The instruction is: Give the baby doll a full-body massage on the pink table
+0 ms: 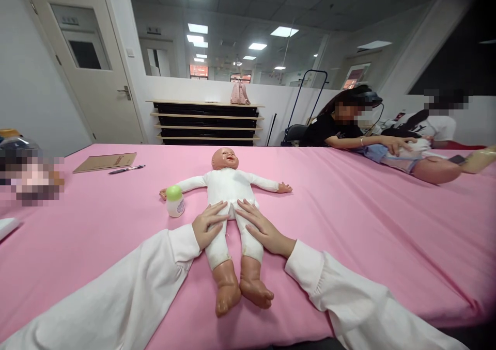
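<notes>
A baby doll (pixel 230 185) with a white cloth body lies on its back, arms spread, feet towards me. My left hand (pixel 209 224) rests flat on its thigh at the left, fingers spread. On the other thigh lies my right hand (pixel 267 228), likewise flat with fingers apart. Neither hand grips anything. Beside the doll's arm at the left stands a small white bottle (pixel 175 204) with a green cap, a short way beyond my left hand.
A pink sheet (pixel 329 226) covers the table. Far left lie a brown notebook (pixel 104 162) and a pen (pixel 127 169). At the right, a co-worker (pixel 344 117) handles another doll (pixel 437 169), with a second person behind. Black shelving (pixel 207 123) stands by the wall.
</notes>
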Tool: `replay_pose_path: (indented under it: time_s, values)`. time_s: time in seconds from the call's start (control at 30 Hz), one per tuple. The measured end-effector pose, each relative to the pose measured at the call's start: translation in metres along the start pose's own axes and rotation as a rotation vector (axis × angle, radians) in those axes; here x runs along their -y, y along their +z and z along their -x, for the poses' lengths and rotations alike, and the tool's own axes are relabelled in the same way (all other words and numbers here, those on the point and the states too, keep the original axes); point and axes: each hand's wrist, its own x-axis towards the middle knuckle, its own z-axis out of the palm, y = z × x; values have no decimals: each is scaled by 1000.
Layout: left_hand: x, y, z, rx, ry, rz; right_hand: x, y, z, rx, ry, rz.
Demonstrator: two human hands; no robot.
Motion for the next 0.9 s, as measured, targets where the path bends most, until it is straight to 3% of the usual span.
replay_pose_path:
  time_s: [0.2, 0.37, 0.43, 0.53, 0.63, 0.77, 0.9]
  values:
    - [-28, -1, 6, 122, 269, -35, 8, -6, 9, 61, 39, 35]
    - [-45, -1, 12, 94, 435, 59, 12, -8, 15, 120, -4, 87]
    - [-45, -2, 12, 21, 396, 68, 13, -9, 16, 134, -53, 94]
    - [-34, -3, 7, -117, 179, 22, 15, -9, 16, 124, -101, 79]
    - [-18, 1, 2, -198, -30, -32, 15, -9, 15, 71, -54, 59]
    - [-6, 8, 1, -132, -118, -48, 18, -12, 13, 94, -9, 75]
    - [-17, 8, 4, 3, 9, -51, 30, -17, 15, 228, -78, 113]
